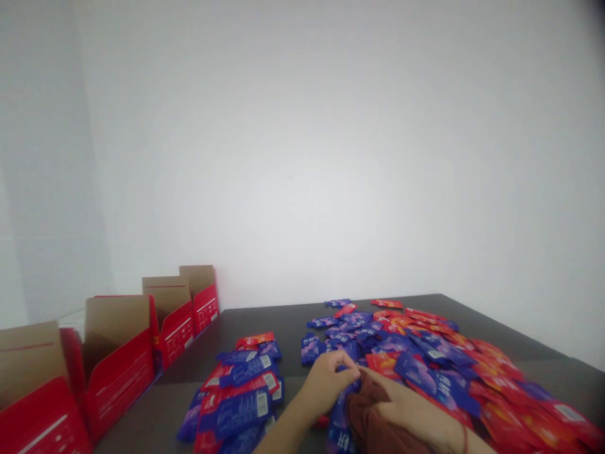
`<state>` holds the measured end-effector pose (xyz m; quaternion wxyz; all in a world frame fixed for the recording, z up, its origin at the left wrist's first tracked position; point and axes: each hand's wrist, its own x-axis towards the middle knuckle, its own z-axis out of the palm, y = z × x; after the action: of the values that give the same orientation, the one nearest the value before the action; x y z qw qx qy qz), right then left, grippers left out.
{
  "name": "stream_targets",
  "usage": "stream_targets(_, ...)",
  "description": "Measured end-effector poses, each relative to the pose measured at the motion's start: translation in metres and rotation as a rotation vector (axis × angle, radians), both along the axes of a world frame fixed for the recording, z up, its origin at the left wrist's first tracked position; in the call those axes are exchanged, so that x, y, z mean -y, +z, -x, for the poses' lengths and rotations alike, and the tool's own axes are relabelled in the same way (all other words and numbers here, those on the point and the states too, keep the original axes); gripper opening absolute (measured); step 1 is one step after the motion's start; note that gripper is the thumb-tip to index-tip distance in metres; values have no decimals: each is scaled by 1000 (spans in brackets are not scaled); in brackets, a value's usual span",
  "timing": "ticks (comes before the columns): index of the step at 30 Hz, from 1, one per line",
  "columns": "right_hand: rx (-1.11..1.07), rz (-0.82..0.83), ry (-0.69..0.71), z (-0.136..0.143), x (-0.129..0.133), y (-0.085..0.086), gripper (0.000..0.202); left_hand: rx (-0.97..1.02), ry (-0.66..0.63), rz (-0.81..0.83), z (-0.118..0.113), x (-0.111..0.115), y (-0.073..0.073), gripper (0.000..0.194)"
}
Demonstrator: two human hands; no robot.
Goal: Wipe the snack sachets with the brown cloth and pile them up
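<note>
At the near middle of the dark table, my left hand [327,380] pinches the top of a blue-purple packet [338,424], which hangs below its fingers. My right hand [405,403] is closed on a bunched brown cloth [371,419], pressed against the packet's right side. Part of my right fingers is hidden by the cloth. Just beyond and to the right of my hands spreads a big loose heap of blue and red-orange packets [444,386]. Left of my left arm lies a smaller pile of blue and red packets [242,403], several with white barcode labels facing up.
A row of open red cartons [120,381] with brown cardboard flaps runs along the left side of the table [189,353]. Behind the table stands a plain white wall [302,189]. The table's right edge slants toward me at the right.
</note>
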<state>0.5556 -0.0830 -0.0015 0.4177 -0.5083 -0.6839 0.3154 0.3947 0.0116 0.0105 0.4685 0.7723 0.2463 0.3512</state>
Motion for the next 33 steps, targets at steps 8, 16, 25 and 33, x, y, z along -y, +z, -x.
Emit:
stream_targets(8,-283,35,-337,-36,-34,-44,38,177,-97,464,-9,-8,-34,33)
stream_targets(16,-169,-80,-606,-66,-41,-42,48,152,-84,676,-17,-26,-77,17)
stream_targets(25,227,-136,-408,-22,-26,-43,56,126,-25,740,-25,-22,-88,18)
stream_targets(33,576,-219,-349,2,-16,-33,64,138,5,685,-25,-20,-88,24)
